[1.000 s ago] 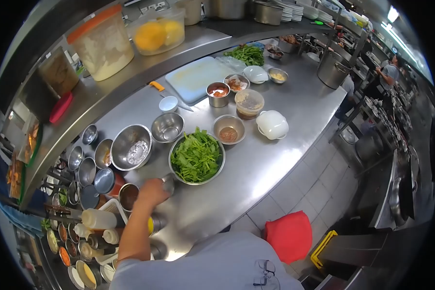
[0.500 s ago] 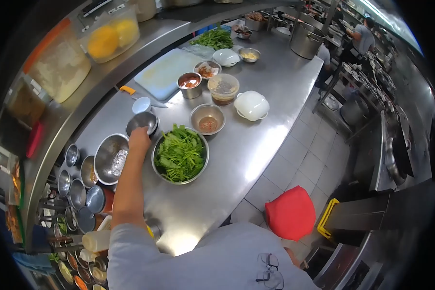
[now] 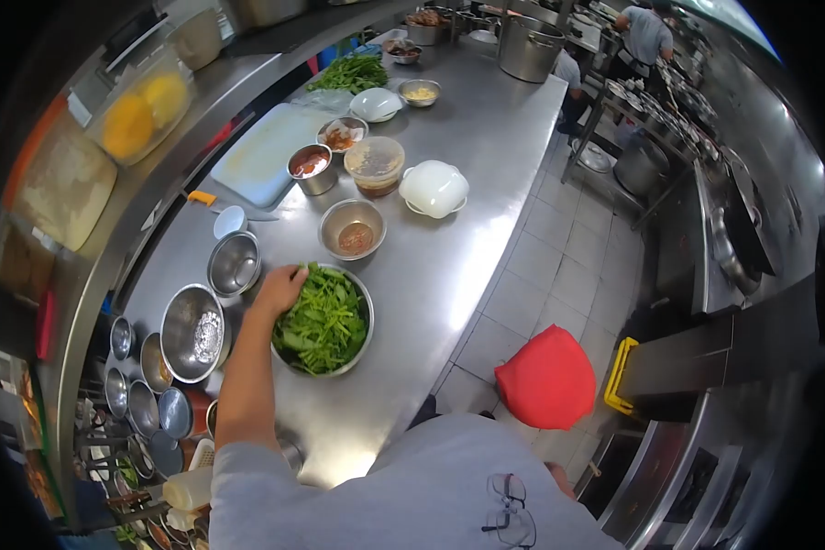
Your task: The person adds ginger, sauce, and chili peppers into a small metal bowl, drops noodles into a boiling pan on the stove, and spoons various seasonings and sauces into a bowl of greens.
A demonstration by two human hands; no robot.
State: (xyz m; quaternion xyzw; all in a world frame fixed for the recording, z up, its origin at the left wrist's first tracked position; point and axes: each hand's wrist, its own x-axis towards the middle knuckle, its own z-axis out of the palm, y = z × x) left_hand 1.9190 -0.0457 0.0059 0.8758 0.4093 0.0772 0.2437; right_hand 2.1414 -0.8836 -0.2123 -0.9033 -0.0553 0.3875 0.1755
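My left hand [image 3: 284,286] is at the upper left rim of a steel bowl [image 3: 369,316] heaped with cut leafy greens [image 3: 325,321]. Its fingers curl over the rim and touch the outer leaves. Just left of the hand stands a steel bowl [image 3: 234,263] with bare metal showing inside. Closer to the shelf is a larger steel mixing bowl [image 3: 181,339] with a wet, shiny bottom. Beyond the greens sits a bowl with reddish sauce [image 3: 353,229]. Only a bit of skin shows beside my shirt on the right; my right hand is out of view.
Farther back are a cutting board [image 3: 270,156], an orange-handled knife [image 3: 202,197], a lidded tub [image 3: 374,160] and a white lidded dish [image 3: 434,189]. A red-covered stool [image 3: 547,378] stands beside the table. Co-workers [image 3: 646,37] stand at the back.
My left hand has left the small steel bowl and moved right to the rim of the bowl of greens. The whole view has shifted somewhat.
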